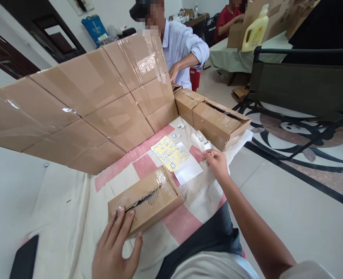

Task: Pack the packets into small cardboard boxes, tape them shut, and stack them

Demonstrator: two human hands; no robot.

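My left hand (pixel 115 246) rests flat with spread fingers on the near corner of a small taped cardboard box (pixel 148 197) whose top seam is torn. My right hand (pixel 216 162) reaches forward, fingertips pinched together just beside a white label dispenser (pixel 200 141); whether it holds a small sticker I cannot tell. Between the two hands lies a yellow sheet (pixel 170 153) covered with several small white stickers, on top of a white paper (pixel 189 169).
A tall cardboard wall (pixel 84 104) stands behind the pink-and-white checked cloth (pixel 183 223). A long cardboard box (pixel 215 122) lies at the right edge. A black phone (pixel 24 257) lies at the lower left. Another person in a light-blue shirt (pixel 181 46) works beyond the wall.
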